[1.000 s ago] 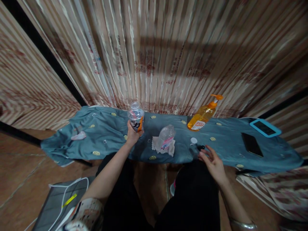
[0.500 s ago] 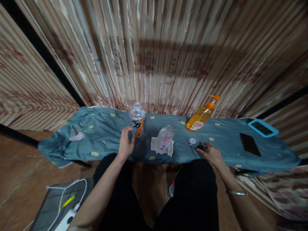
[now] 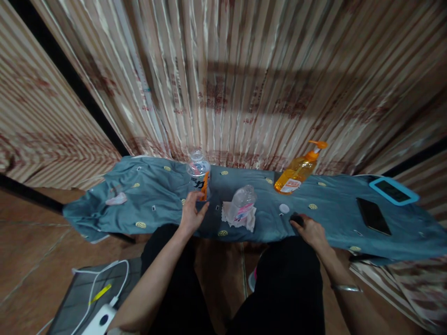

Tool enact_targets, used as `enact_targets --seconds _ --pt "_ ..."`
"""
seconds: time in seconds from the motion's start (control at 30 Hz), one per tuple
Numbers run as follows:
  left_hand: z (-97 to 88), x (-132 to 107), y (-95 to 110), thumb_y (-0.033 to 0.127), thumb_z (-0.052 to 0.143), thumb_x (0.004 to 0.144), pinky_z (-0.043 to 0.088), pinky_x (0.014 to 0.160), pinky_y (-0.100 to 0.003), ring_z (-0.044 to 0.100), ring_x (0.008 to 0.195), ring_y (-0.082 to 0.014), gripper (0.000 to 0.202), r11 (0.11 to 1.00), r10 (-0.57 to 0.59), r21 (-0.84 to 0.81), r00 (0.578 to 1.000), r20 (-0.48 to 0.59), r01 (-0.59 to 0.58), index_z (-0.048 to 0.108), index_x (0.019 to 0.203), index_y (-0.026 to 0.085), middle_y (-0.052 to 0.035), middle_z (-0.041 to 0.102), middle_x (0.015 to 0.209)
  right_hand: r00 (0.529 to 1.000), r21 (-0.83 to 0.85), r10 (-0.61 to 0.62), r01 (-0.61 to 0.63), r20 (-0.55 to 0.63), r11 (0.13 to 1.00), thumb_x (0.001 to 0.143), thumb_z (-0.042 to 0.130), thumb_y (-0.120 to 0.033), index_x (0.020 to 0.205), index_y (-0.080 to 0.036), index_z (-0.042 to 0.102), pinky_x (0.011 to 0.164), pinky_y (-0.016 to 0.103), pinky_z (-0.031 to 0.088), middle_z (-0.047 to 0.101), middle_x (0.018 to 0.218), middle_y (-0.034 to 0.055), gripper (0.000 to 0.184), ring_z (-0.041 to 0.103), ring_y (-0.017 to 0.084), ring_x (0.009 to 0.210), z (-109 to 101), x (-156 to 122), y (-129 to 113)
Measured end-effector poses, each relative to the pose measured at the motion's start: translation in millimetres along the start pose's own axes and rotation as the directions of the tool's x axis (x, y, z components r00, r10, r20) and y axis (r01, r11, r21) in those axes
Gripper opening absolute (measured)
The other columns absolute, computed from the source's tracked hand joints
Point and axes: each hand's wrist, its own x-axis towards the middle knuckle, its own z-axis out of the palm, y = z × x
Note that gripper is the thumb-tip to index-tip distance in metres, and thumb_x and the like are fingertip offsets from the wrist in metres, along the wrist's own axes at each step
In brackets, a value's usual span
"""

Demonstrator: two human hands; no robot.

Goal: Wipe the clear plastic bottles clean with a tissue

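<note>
My left hand (image 3: 192, 215) is in front of a clear plastic bottle (image 3: 199, 173) with an orange and black label. Its thumb and fingers are apart, with nothing between them. The bottle stands upright and shows no cap on its neck. My right hand (image 3: 312, 230) pinches a small black thing (image 3: 296, 219) just above the cloth; its kind is unclear. Close to that hand lies a round white cap (image 3: 284, 208). Between my hands, a second clear bottle (image 3: 242, 204) with a pink label rests on a white folded tissue (image 3: 249, 222).
A pump bottle of orange liquid (image 3: 296, 172) stands at the back right. Further right are a black phone (image 3: 373, 216) and a blue-framed device (image 3: 394, 190). A crumpled tissue (image 3: 117, 198) lies left on the grey-blue cloth (image 3: 160, 195). Beside my left leg is a white power strip (image 3: 99, 321).
The view has shifted slightly. My left hand has come down a little, lower against the labelled bottle. My right hand has turned the black thing a little. The bottles have not moved on the cloth.
</note>
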Motion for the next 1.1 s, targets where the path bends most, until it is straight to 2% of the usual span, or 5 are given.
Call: enact_targets --seconds 0.13,0.33,0.53,0.77,1.1 --pt "19.4 -11 7 0.039 0.079 0.076 0.053 0.103 -0.047 0.066 0.115 -0.0286 0.047 0.994 -0.015 -0.101 0.983 0.184 0.034 0.060 0.115 0.020 -0.0103 0.068 0.117 1.000 0.067 0.009 -0.010 0.012 0.998 0.101 0.062 -0.040 0.124 -0.015 0.059 0.090 0.036 0.054 0.058 0.113 0.0082 0.034 0.060 0.018 0.101 -2 -2 1" --pt "70.1 -6 39 0.038 0.095 0.053 0.032 0.122 -0.058 0.037 0.149 -0.0400 0.120 0.956 -0.071 -0.242 0.928 0.364 0.168 0.030 0.151 0.017 -0.0243 0.037 0.159 0.996 0.250 -0.080 0.087 -0.039 0.964 0.100 0.063 -0.041 0.124 -0.015 0.059 0.084 0.033 0.055 0.058 0.109 0.0073 0.035 0.060 0.016 0.094 -28 -6 -11" --pt "97.0 8 54 0.025 0.091 0.057 0.051 0.106 -0.050 0.065 0.120 -0.0327 0.088 0.904 -0.207 -0.275 0.897 0.390 0.328 0.047 0.134 0.022 -0.0114 0.067 0.130 0.930 0.444 -0.334 0.368 -0.154 0.817 0.101 0.062 -0.045 0.124 -0.013 0.058 0.088 0.036 0.055 0.058 0.115 0.0093 0.039 0.060 0.018 0.099 -69 -12 -50" --pt "98.6 7 39 0.022 0.088 0.060 0.056 0.090 -0.039 0.071 0.101 -0.0266 0.059 0.905 -0.130 -0.308 0.880 0.458 0.293 0.060 0.111 0.020 -0.0041 0.075 0.107 0.767 0.414 -0.600 0.634 -0.227 0.654 0.102 0.056 -0.053 0.130 -0.014 0.057 0.087 0.036 0.055 0.061 0.116 0.0103 0.049 0.063 0.017 0.095 -136 -19 -117" --pt "95.1 16 46 0.022 0.086 0.061 0.056 0.086 -0.041 0.071 0.096 -0.0295 0.057 0.908 -0.114 -0.284 0.832 0.542 0.309 0.062 0.113 0.018 -0.0066 0.075 0.102 0.522 0.121 -0.851 0.843 0.047 0.524 0.100 0.052 -0.029 0.133 -0.018 0.060 0.096 0.029 0.050 0.059 0.128 0.0088 0.036 0.061 0.020 0.112 -193 -9 -171"
